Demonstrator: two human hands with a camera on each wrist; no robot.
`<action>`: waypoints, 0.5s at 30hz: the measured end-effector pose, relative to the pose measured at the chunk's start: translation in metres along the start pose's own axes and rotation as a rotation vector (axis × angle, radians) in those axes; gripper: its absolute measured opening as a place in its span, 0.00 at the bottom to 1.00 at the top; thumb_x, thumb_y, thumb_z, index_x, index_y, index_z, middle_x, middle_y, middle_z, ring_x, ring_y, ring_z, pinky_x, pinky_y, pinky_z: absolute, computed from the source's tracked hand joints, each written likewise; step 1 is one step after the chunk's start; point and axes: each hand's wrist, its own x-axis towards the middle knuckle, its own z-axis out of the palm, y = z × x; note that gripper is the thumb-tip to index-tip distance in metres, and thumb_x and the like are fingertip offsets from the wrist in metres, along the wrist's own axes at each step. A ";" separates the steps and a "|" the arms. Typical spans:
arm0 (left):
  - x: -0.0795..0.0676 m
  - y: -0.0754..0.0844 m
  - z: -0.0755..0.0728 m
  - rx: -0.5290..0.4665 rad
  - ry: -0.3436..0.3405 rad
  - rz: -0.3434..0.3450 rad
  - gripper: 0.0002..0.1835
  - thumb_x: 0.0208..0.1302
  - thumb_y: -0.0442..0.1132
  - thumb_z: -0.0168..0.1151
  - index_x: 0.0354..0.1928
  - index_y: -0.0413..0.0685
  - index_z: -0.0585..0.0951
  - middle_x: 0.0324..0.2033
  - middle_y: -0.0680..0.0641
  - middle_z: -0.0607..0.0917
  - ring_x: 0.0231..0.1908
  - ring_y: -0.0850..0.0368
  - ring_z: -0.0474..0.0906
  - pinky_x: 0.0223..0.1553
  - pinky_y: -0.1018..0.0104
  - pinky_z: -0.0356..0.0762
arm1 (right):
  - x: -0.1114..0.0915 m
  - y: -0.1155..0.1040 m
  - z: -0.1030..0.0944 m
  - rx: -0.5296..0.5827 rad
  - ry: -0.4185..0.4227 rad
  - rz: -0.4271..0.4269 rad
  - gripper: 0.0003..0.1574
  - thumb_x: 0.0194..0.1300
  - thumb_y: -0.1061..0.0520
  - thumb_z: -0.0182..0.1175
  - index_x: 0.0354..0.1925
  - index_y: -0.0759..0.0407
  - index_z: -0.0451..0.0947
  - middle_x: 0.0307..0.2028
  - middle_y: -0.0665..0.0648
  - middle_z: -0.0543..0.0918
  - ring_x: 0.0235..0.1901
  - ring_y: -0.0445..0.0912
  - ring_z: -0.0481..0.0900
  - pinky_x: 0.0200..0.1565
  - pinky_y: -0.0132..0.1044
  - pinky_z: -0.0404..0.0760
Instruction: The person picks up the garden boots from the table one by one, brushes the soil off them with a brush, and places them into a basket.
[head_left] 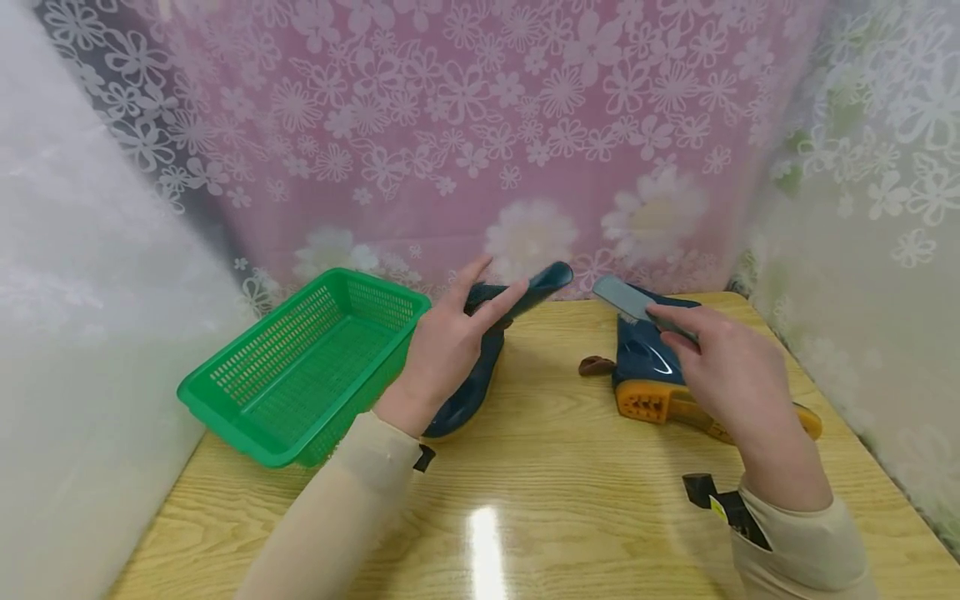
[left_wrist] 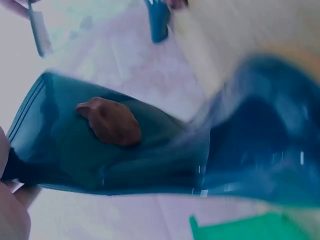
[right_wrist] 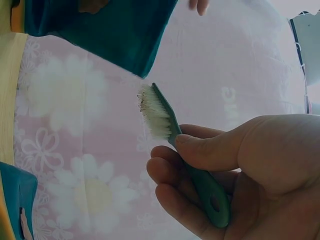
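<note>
My left hand [head_left: 442,342] grips the top of a dark blue rain boot's shaft, fingers at its rim. This boot [left_wrist: 150,170] has a glossy surface and a brown bow [left_wrist: 112,122]; its foot part is partly behind my wrist in the head view. In my right hand [head_left: 727,367] is a scrubbing brush [right_wrist: 155,112] with a green handle and white bristles, some stained brown. The thumb and fingers pinch its handle, bristles apart from the held boot. Below the brush, a second blue boot [head_left: 648,350] lies on its side, its yellow-brown sole [head_left: 645,402] facing me.
A green plastic basket [head_left: 300,454] with perforated sides stands at the left of the wood-grain table [head_left: 555,467]. A pink floral sheet [head_left: 465,125] hangs behind the table, with pale sheets at both sides.
</note>
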 end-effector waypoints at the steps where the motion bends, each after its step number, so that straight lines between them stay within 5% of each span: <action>1: 0.000 -0.003 -0.002 0.022 0.018 0.018 0.32 0.83 0.24 0.55 0.79 0.63 0.77 0.82 0.38 0.65 0.41 0.45 0.85 0.28 0.57 0.76 | 0.000 0.000 0.000 0.003 -0.004 0.002 0.26 0.84 0.57 0.63 0.76 0.50 0.81 0.61 0.73 0.85 0.18 0.48 0.69 0.19 0.44 0.63; 4: 0.001 -0.012 -0.005 0.127 0.055 0.081 0.22 0.84 0.27 0.57 0.70 0.54 0.85 0.81 0.38 0.66 0.66 0.38 0.78 0.43 0.53 0.86 | 0.000 -0.001 0.001 0.011 -0.012 0.006 0.27 0.84 0.57 0.63 0.76 0.50 0.81 0.62 0.73 0.85 0.18 0.48 0.70 0.20 0.44 0.64; 8: 0.003 -0.022 -0.013 0.299 -0.005 0.114 0.15 0.84 0.31 0.60 0.64 0.45 0.88 0.80 0.39 0.69 0.71 0.39 0.71 0.58 0.55 0.85 | 0.000 -0.001 0.001 0.011 -0.021 0.005 0.27 0.84 0.57 0.63 0.76 0.51 0.80 0.63 0.74 0.84 0.18 0.47 0.71 0.19 0.45 0.65; 15: 0.006 -0.038 -0.036 0.435 -0.285 0.103 0.28 0.75 0.30 0.68 0.75 0.36 0.78 0.84 0.35 0.59 0.82 0.36 0.56 0.73 0.55 0.75 | 0.000 -0.002 0.001 0.014 -0.031 -0.002 0.27 0.85 0.57 0.62 0.76 0.52 0.80 0.63 0.74 0.84 0.18 0.48 0.71 0.20 0.45 0.64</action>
